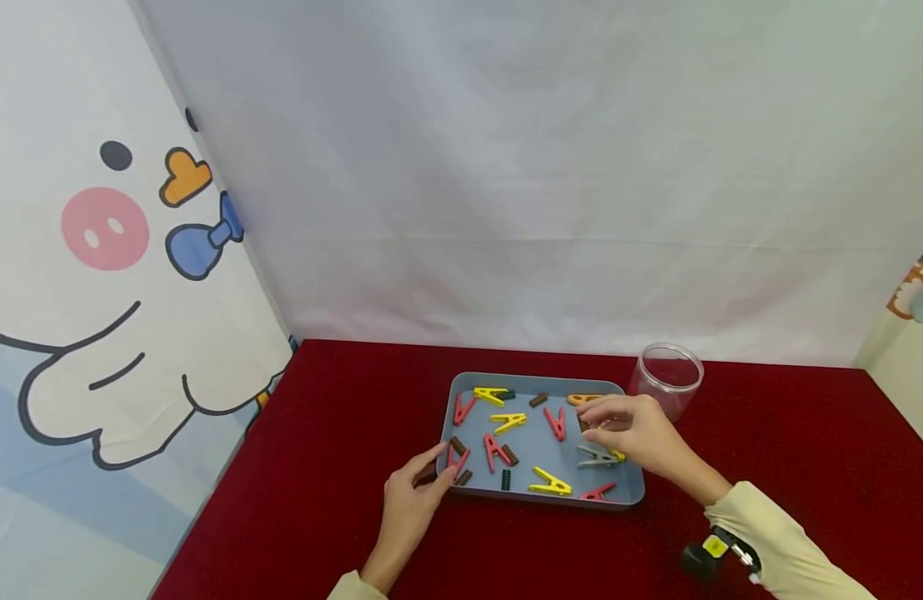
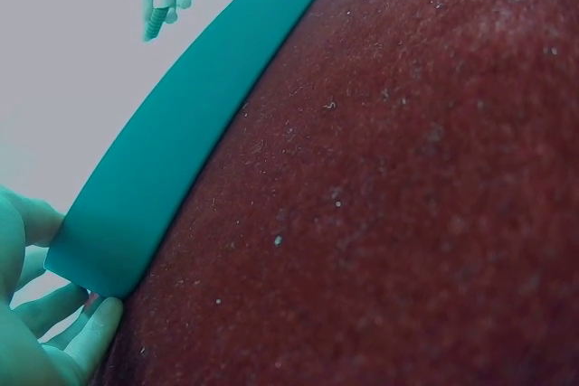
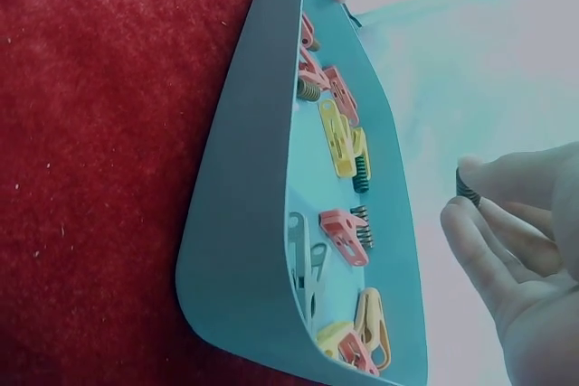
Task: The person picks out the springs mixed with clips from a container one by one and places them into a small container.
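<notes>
A shallow blue-grey tray (image 1: 499, 493) holds spring clips in red, yellow, grey and orange, such as a yellow clip (image 1: 549, 483) and a red clip (image 1: 555, 423). Short ribbed coil springs, brown and dark green, lie among them, one a green spring (image 1: 506, 479). My left hand (image 1: 413, 492) grips the tray's near-left corner, thumb and fingers on either side of its wall. Over the tray's right part, my right hand (image 1: 634, 429) pinches a small dark coil spring (image 3: 466, 189) between thumb and fingertips. In the right wrist view this spring is clear of the tray.
A clear round jar (image 1: 669, 379) without a lid stands just behind the tray's right end. Dark red cloth (image 1: 341, 417) covers the table. A white curtain (image 1: 544, 167) hangs behind it, and a cartoon-printed sheet (image 1: 153, 333) hangs at the left.
</notes>
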`<control>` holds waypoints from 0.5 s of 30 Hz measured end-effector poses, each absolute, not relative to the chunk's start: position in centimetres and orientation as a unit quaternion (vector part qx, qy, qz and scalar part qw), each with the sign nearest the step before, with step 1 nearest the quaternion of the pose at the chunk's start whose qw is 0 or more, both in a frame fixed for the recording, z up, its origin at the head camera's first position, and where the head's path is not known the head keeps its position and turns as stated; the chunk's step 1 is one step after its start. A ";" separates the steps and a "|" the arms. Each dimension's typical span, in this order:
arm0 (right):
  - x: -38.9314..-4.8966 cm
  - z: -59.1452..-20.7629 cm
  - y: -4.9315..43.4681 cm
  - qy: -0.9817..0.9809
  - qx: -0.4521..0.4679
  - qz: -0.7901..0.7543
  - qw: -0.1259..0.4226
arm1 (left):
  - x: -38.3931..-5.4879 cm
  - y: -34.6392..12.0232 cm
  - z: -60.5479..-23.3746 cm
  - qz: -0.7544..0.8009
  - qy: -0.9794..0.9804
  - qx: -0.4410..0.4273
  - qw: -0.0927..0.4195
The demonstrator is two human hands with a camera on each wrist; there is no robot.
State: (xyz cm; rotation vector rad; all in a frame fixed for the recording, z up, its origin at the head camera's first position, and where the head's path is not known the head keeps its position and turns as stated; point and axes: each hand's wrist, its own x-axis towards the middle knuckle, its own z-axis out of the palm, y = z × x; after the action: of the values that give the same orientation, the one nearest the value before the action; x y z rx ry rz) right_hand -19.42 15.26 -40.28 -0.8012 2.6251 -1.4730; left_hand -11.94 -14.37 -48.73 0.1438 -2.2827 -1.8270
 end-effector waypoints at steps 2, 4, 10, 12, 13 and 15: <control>-19.7 -40.9 15.7 0.840 -0.259 -0.477 0.010 | -11.7 -14.2 -47.9 -0.625 -0.772 0.041 0.106; -20.1 -41.5 16.2 0.840 -0.260 -0.476 0.009 | -11.3 -14.0 -47.2 -0.624 -0.773 0.041 0.104; -20.7 -42.3 16.9 0.842 -0.253 -0.477 0.007 | -11.0 -13.8 -46.5 -0.611 -0.783 0.048 0.107; -20.7 -42.2 17.0 0.843 -0.251 -0.476 0.006 | -11.1 -13.8 -46.6 -0.608 -0.785 0.049 0.109; -20.7 -42.2 17.0 0.842 -0.253 -0.476 0.006 | -11.1 -13.8 -46.6 -0.607 -0.786 0.051 0.109; -20.6 -42.1 17.2 0.842 -0.253 -0.476 0.006 | -11.1 -13.7 -46.7 -0.605 -0.787 0.051 0.112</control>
State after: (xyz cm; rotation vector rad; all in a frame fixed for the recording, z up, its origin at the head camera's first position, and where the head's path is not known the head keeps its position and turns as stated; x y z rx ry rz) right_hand -20.58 17.19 -42.11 -0.7907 2.6357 -1.4886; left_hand -11.11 -13.73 -46.70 0.1504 -2.3100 -1.7763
